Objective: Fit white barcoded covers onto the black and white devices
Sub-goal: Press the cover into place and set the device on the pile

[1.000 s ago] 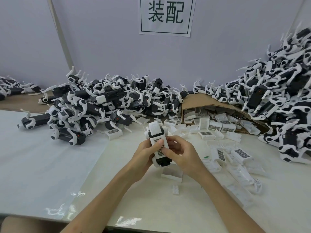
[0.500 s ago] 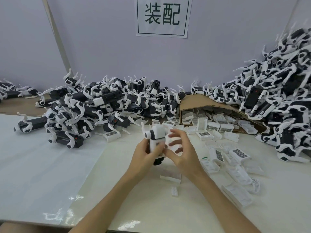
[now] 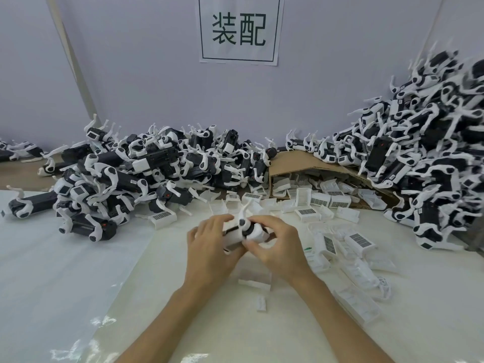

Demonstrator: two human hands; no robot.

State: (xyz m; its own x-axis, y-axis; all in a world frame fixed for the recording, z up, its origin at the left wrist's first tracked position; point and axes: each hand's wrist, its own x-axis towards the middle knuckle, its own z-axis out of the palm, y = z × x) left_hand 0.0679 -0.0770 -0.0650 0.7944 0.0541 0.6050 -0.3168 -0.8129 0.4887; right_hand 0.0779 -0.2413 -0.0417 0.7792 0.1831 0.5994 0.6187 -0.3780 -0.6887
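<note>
Head: both hands (image 3: 209,247) (image 3: 279,248) around device (image 3: 242,231)

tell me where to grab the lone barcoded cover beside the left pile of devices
Pinch the barcoded cover across its two long side walls, coming from above and the near side: it lies flat, barcode up, and the left pile crowds its far edge.

A cream table (image 3: 209,331) is carrying a white sheet (image 3: 52,271), which is lying over its near left. One heap of black and white devices (image 3: 146,174) is sprawling along the far left, and a taller heap (image 3: 424,166) is banking up at the far right. Between them a cardboard box (image 3: 309,159) is lying on its side, with white barcoded covers (image 3: 306,212) spilling toward the near right. A small white piece (image 3: 261,303) is lying near the centre.
</note>
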